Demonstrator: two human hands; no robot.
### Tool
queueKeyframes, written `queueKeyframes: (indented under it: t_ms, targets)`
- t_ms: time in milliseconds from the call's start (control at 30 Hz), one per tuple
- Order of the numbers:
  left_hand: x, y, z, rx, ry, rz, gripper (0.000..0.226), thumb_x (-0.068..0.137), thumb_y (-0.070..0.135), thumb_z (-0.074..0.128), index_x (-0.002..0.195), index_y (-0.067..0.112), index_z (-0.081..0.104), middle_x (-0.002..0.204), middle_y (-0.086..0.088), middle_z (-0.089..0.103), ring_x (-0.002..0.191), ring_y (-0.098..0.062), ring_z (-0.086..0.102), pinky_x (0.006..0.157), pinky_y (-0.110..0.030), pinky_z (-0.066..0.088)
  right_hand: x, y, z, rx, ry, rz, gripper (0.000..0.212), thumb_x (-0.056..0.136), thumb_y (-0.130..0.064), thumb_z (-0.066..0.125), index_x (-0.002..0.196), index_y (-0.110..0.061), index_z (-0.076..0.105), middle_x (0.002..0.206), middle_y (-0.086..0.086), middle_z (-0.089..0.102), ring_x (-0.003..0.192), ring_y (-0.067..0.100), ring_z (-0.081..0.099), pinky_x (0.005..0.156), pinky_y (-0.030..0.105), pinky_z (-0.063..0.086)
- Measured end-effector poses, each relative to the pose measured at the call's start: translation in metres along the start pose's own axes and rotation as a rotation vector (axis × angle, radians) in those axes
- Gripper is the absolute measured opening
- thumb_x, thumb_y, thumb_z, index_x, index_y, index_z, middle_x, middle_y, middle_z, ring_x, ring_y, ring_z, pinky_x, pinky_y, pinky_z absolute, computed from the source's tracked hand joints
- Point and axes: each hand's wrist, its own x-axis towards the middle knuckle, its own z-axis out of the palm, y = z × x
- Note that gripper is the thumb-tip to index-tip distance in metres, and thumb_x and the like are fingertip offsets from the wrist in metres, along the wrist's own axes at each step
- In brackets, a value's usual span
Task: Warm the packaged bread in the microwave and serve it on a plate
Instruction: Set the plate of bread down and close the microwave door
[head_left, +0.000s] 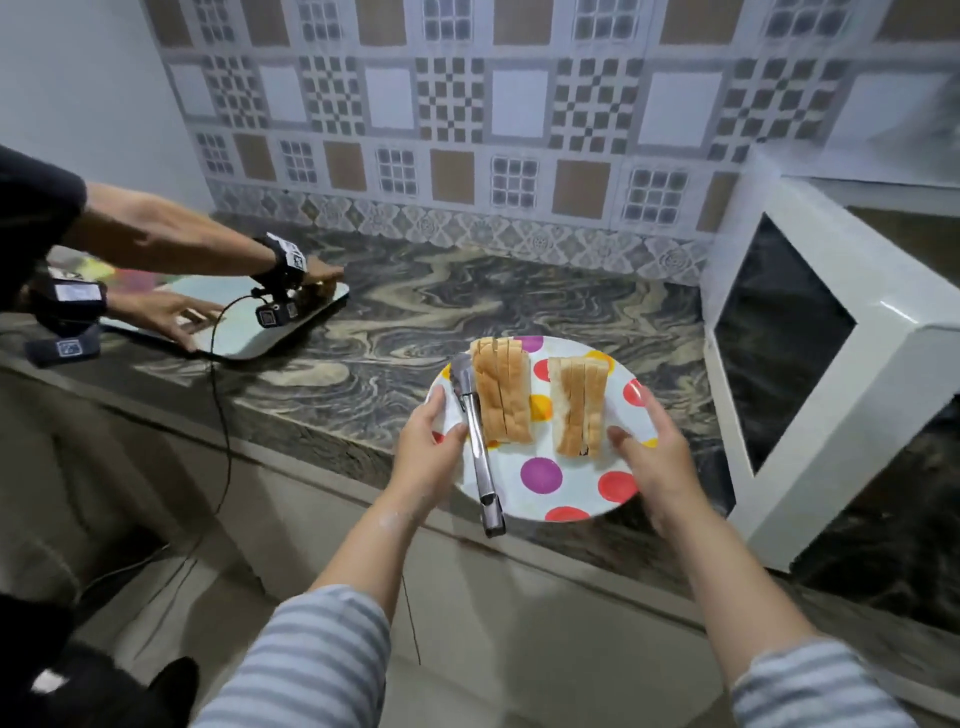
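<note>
The polka-dot plate (566, 483) sits at the front edge of the marbled table (415, 312), overhanging it slightly. Two stacks of sliced bread (501, 395) stand on it, side by side and apart. Metal tongs (478, 441) lie along the plate's left side, handle past the rim. The left hand (431, 441) grips the left rim, thumb on top. The right hand (654, 447) clasps the right rim. The white microwave (831, 332) stands just right, door ajar.
</note>
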Motion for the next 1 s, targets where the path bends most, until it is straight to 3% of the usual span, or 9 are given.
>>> queueKeyframes:
  t_ms: [33,233,367,467,567,667,733,833,1000]
  targets:
    - [0.016,0.000,0.004,0.002,-0.019,0.006,0.060,0.093,0.012,0.055,0.148,0.017,0.032,0.146,-0.014,0.043,0.115,-0.032,0.057,0.102,-0.041,0.041,0.012,0.001,0.002,-0.007,0.026,0.008,0.061,0.090,0.002,0.056,0.141,-0.029,0.043,0.132,0.004,0.058,0.116,0.023,0.057,0.099,0.042,0.047]
    - [0.101,-0.002,0.030,0.022,-0.157,0.045,0.059,0.093,0.011,0.056,0.147,0.014,0.033,0.150,0.002,0.038,0.129,-0.026,0.047,0.108,-0.038,0.039,0.068,0.008,0.010,-0.067,0.179,0.041,0.060,0.090,-0.003,0.057,0.142,-0.029,0.041,0.132,0.004,0.057,0.115,0.024,0.057,0.096,0.041,0.049]
    - [0.140,-0.006,0.048,0.062,-0.200,0.067,0.060,0.092,0.012,0.058,0.147,0.011,0.034,0.150,-0.001,0.039,0.114,-0.012,0.052,0.103,-0.029,0.039,0.098,0.016,0.010,-0.117,0.233,0.070,0.060,0.091,-0.007,0.057,0.143,-0.030,0.040,0.131,0.003,0.059,0.112,0.019,0.058,0.089,0.032,0.049]
    - [0.159,-0.011,0.056,0.179,-0.193,0.102,0.060,0.091,0.018,0.059,0.146,0.016,0.036,0.148,0.003,0.042,0.105,-0.009,0.053,0.096,-0.024,0.039,0.114,0.024,0.006,-0.244,0.234,0.075,0.059,0.092,-0.013,0.057,0.144,-0.033,0.038,0.135,0.000,0.056,0.117,0.020,0.055,0.098,0.040,0.048]
    - [0.175,-0.016,0.061,0.281,-0.224,0.144,0.063,0.089,0.027,0.061,0.146,0.020,0.037,0.145,0.003,0.046,0.109,-0.020,0.059,0.102,-0.035,0.041,0.128,0.033,-0.001,-0.385,0.220,0.084,0.060,0.093,-0.023,0.057,0.146,-0.037,0.033,0.142,0.002,0.049,0.127,0.024,0.048,0.105,0.047,0.041]
    - [0.185,-0.025,0.065,0.434,-0.224,0.138,0.061,0.089,0.037,0.059,0.146,0.024,0.037,0.148,0.002,0.042,0.131,-0.023,0.045,0.113,-0.043,0.026,0.137,0.042,-0.005,-0.641,0.208,0.151,0.061,0.093,-0.036,0.053,0.148,-0.039,0.025,0.151,0.010,0.035,0.141,0.028,0.030,0.114,0.052,0.023]
    - [0.187,-0.031,0.069,0.497,-0.214,0.168,0.059,0.091,0.038,0.056,0.145,0.022,0.038,0.152,0.001,0.037,0.144,-0.017,0.025,0.118,-0.041,0.011,0.140,0.048,-0.004,-0.764,0.227,0.208,0.061,0.093,-0.042,0.050,0.148,-0.041,0.022,0.155,0.014,0.027,0.145,0.026,0.018,0.117,0.052,0.012]
    - [0.188,-0.039,0.072,0.608,-0.199,0.255,0.057,0.092,0.038,0.051,0.145,0.020,0.038,0.152,0.002,0.037,0.146,-0.011,0.018,0.119,-0.038,0.007,0.142,0.056,-0.001,-0.947,0.230,0.220,0.061,0.095,-0.045,0.045,0.149,-0.041,0.017,0.157,0.008,0.023,0.148,0.020,0.004,0.118,0.048,-0.005]
    - [0.187,-0.046,0.074,0.839,-0.211,0.315,0.057,0.096,0.045,0.039,0.149,0.025,0.030,0.158,-0.002,0.023,0.147,-0.013,0.011,0.118,-0.036,0.004,0.146,0.064,-0.002,-1.164,0.183,0.217,0.062,0.097,-0.045,0.036,0.151,-0.034,0.008,0.161,0.002,0.005,0.148,0.019,-0.004,0.116,0.051,-0.007]
